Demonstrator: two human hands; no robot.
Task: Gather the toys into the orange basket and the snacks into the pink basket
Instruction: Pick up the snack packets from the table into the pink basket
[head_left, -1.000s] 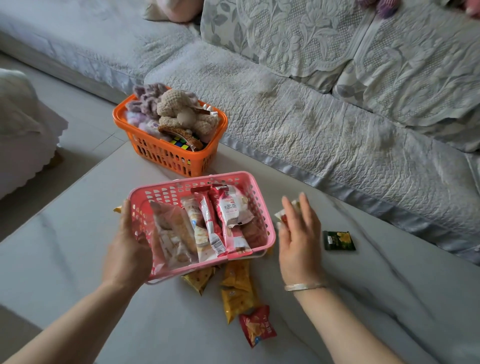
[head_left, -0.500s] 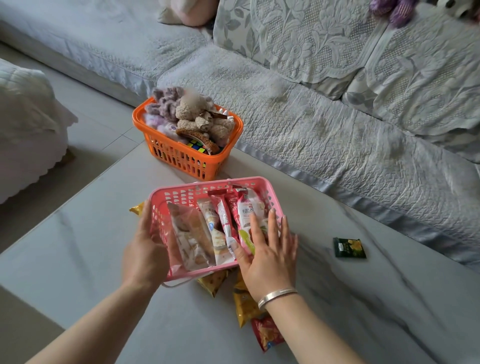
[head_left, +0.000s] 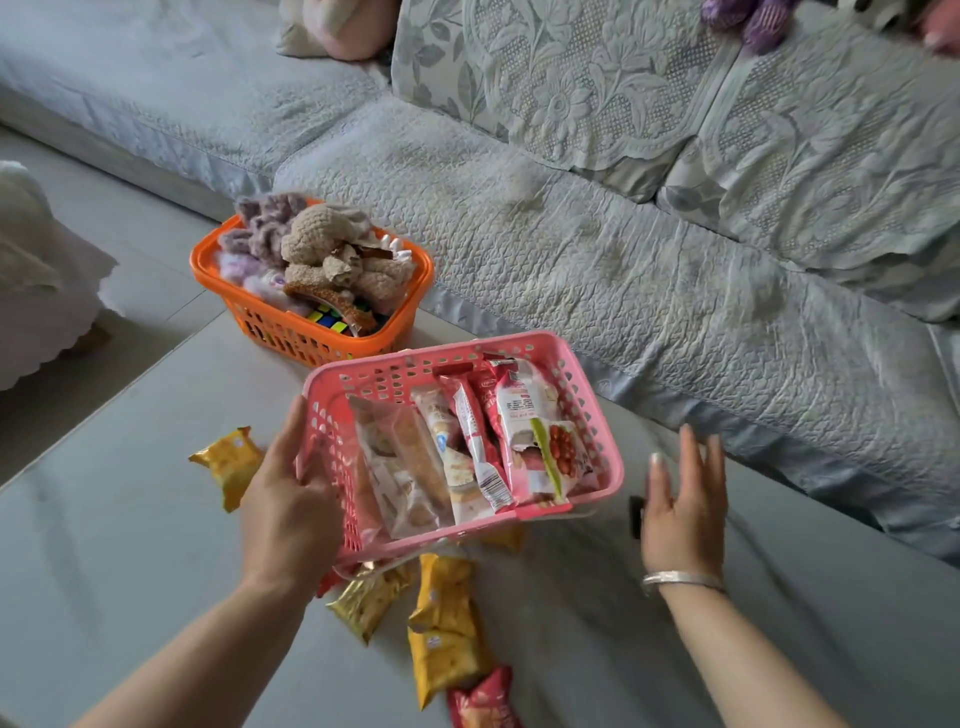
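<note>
My left hand (head_left: 288, 506) grips the left rim of the pink basket (head_left: 597, 415), held tilted above the table, with several snack packets inside. My right hand (head_left: 683, 506) hovers open to the basket's right, fingers spread, over a small dark packet (head_left: 635, 515) that it mostly hides. Yellow snack packets (head_left: 441, 639) and a red packet (head_left: 483, 701) lie on the table below the basket; another yellow packet (head_left: 228, 460) lies to the left. The orange basket (head_left: 311, 338) with plush toys and a puzzle cube stands at the table's far edge.
The grey marble table (head_left: 104, 571) fills the foreground. A sofa (head_left: 675, 286) with a quilted cover runs behind it. Purple plush toys (head_left: 748, 21) sit on the sofa back at top right. A white-covered seat (head_left: 36, 270) stands at the left.
My right hand left a packet in the pink basket and moved right over the dark packet. The left hand keeps holding the basket.
</note>
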